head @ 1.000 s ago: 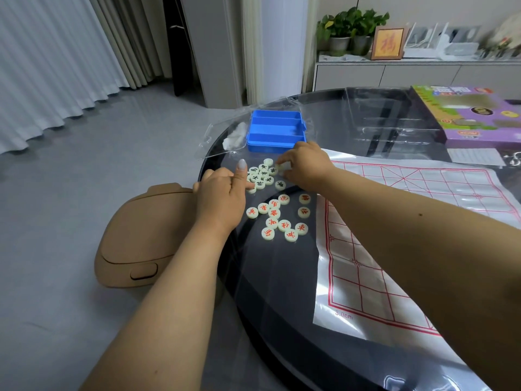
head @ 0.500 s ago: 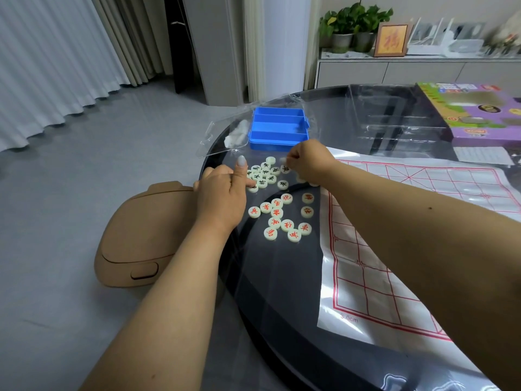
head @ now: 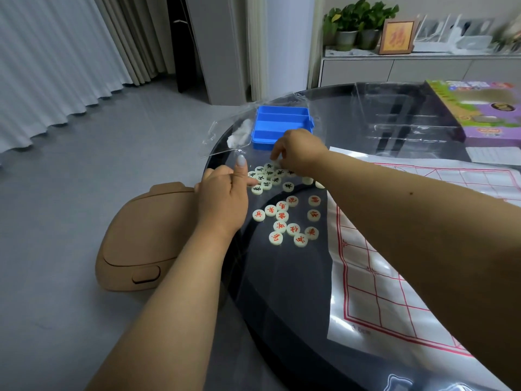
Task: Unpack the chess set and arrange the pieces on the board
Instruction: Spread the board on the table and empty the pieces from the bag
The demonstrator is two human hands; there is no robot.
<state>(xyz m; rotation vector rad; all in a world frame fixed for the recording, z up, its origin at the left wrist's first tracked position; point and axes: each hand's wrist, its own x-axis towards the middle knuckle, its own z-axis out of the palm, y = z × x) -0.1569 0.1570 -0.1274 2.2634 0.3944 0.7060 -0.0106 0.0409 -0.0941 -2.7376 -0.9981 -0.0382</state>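
We sort pieces at frame centre: right hand (head: 298, 149) pinches among black pieces (head: 267, 176), left hand (head: 222, 196) curled, thumb raised; next, we judge, move them onto the board (head: 408, 249).

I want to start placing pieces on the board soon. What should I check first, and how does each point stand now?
1. Board spread flat on the table: ok.
2. Board free of pieces: ok.
3. Red pieces grouped apart from black pieces: ok.
4. All pieces face up: cannot tell, right hand covers some.
5. Blue tray emptied: ok.
6. Left hand free: cannot tell.
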